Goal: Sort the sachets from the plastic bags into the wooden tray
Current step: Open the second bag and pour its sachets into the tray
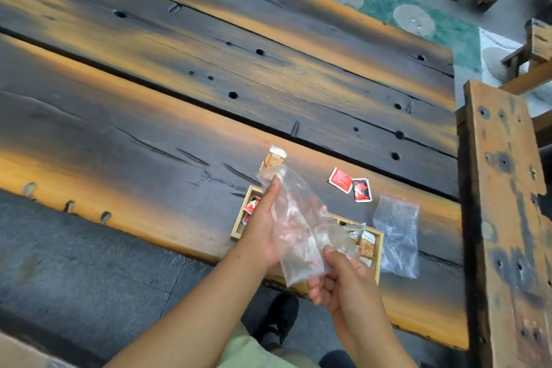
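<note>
Both my hands hold a clear plastic bag (295, 224) above the wooden tray (237, 230). My left hand (263, 227) lies against the bag's left side, fingers extended up to its top corner. My right hand (337, 278) pinches the bag's lower end. Red sachets (250, 206) lie in the tray's left compartment, brown-and-white sachets (366, 243) in its right one. A brown sachet (274, 158) lies on the table beyond the tray. Two red sachets (340, 180) (362, 190) lie further right. A second clear bag (397, 236) with a red zip strip lies right of the tray.
The tray sits near the front edge of a dark plank table (179, 128) with orange streaks. A worn wooden bench (504, 218) stands along the right. Wooden stools (531, 51) are at the far right. My shoes (280, 317) show below the table edge.
</note>
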{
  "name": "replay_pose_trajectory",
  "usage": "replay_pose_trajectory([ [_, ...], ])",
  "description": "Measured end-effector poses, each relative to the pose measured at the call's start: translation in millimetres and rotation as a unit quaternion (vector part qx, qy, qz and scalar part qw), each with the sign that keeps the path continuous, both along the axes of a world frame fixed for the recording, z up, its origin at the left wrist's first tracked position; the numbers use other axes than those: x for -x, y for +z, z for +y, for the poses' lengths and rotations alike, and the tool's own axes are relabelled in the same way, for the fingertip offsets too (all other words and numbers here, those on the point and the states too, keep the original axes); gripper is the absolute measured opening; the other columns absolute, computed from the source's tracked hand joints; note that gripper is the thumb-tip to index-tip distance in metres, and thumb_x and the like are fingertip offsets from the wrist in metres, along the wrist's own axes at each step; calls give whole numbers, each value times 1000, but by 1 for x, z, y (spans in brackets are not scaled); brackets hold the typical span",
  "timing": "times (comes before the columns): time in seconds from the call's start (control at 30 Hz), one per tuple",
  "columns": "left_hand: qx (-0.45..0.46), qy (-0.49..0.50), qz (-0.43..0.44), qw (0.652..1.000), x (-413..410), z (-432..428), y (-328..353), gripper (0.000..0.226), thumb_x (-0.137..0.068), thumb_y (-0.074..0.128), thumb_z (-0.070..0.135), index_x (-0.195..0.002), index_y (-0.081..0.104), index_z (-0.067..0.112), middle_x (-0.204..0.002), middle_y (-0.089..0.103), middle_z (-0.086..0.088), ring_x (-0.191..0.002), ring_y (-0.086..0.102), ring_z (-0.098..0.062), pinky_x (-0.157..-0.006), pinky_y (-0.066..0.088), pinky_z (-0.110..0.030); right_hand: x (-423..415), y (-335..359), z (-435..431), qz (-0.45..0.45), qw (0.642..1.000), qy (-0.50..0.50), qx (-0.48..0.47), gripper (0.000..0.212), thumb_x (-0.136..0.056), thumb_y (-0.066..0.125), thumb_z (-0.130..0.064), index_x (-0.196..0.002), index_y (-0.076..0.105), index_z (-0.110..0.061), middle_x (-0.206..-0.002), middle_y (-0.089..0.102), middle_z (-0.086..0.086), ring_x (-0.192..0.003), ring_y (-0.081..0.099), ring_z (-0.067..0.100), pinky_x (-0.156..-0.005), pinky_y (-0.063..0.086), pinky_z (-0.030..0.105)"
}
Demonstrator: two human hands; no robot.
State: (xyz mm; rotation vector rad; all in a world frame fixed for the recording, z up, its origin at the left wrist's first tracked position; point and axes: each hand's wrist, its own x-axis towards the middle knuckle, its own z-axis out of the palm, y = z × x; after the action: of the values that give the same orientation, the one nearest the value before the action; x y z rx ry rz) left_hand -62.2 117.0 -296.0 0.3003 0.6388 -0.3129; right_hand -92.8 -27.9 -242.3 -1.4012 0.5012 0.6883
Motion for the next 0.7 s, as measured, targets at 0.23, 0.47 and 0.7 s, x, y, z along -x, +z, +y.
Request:
replay_pose_trajectory([
  [0.23,-116,-130,-83,981,-16,-3,-6,53,-94,51,47,-132,56,10,-128,63,-20,-119,59,-39,-100,42,-64,10,-41,-31,-24,995,-17,99,41,-101,49,-21,-85,61,14,-54,63,16,-39,53,17,-39,44,24],
  [0.47,-266,-214,-108,934,-34,-68,0,32,-91,55,-5,-118,56,13,-108,71,-18,-84,73,-31,-67,59,-45,23,-53,-85,-40,979,-139,142,29,-93,65,-28,-93,66,1,-75,70,11,-65,66,20,-55,56,28],
  [0.7,-327,-291,-155,885,-69,-146,4,36,-93,46,-9,-122,55,10,-107,73,-18,-89,74,-26,-59,58,-30,-13,-60,-195,-79,964,-200,153,31,-93,64,-31,-122,57,-23,-118,64,0,-103,63,9,-90,52,29],
])
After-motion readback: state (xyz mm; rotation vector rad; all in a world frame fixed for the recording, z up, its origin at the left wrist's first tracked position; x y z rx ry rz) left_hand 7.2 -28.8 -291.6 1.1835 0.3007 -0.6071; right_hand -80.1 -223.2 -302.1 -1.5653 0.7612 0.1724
